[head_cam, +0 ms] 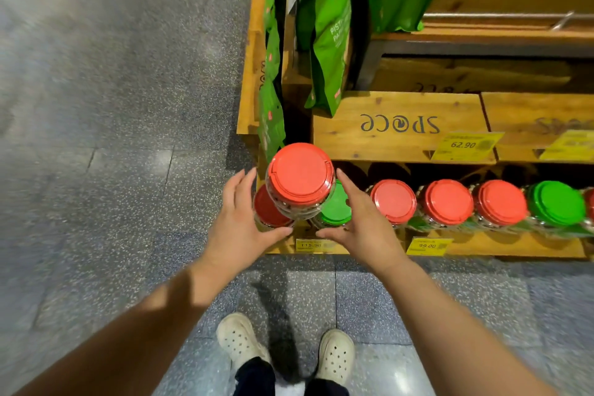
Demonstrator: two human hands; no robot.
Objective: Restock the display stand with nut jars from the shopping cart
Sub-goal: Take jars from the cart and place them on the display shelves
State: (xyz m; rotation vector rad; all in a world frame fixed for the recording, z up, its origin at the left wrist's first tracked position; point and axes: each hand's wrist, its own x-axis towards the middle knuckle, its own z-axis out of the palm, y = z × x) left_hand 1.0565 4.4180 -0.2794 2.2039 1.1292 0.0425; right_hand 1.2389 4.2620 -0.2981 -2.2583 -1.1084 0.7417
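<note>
A clear nut jar with a red lid (300, 173) stands stacked on a red-lidded jar (268, 210) and a green-lidded jar (336, 210) at the left end of the wooden display stand's bottom shelf (369, 246). My left hand (239, 219) and my right hand (356, 219) flank the top jar with fingers straight and spread, a small gap on each side. Neither hand holds anything. The shopping cart is out of view.
A row of jars with red lids (446, 201) and one green lid (557, 202) fills the shelf to the right. Green snack bags (331, 38) hang above. Yellow price tags (429, 246) sit on the shelf edge. My white clogs (336, 355) stand on the speckled floor.
</note>
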